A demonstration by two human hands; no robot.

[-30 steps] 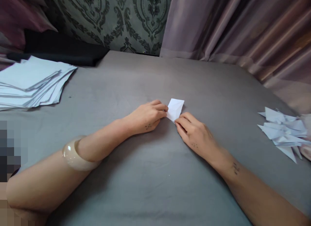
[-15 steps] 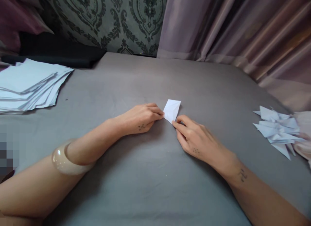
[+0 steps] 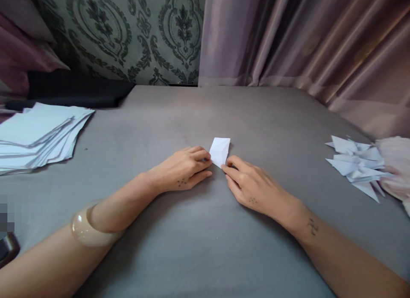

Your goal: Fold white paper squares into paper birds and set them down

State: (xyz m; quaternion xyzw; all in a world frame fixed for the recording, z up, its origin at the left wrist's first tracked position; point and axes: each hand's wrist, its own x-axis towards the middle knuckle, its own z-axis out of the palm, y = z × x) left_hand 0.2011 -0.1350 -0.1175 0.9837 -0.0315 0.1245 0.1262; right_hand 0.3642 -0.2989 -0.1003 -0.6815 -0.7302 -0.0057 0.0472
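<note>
A small folded white paper with crease lines lies on the grey cloth, pointing down towards me. At its lower corner my right hand pinches the edge between thumb and forefinger, the other fingers curled beneath. My left hand rests at the paper's left edge, its fingertips touching or just beside it. The left thumb stands apart from the fingers, lower on the cloth. A pale bangle circles my left forearm.
At the left lies a loose stack of white paper sheets, with a black cloth behind it. Several folded paper shapes with pointed ends are heaped at the right, beside pale fabric. Curtains hang along the back.
My left thumb has dropped away from the left fingers and the paper. The right hand keeps its pinch at the lower corner. The camera view has tilted up slightly.
</note>
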